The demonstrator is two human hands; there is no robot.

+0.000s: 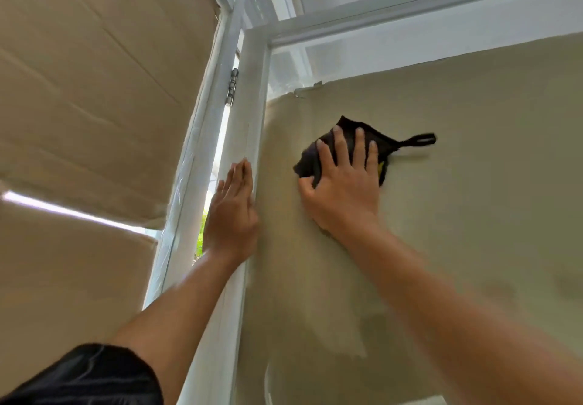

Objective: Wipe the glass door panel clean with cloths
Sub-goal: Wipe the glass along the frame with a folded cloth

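In the middle of the frame, our right hand [342, 183] presses a black cloth [347, 149] flat on the glass door panel [457, 215], with its fingers [340, 145] spread wide on top and the thumb hooked on the cloth's left edge. Left of it, our left hand [233, 212] lies flat and open on the white door frame [249, 104], holding nothing. A beige blind [94, 89] fills the upper left.
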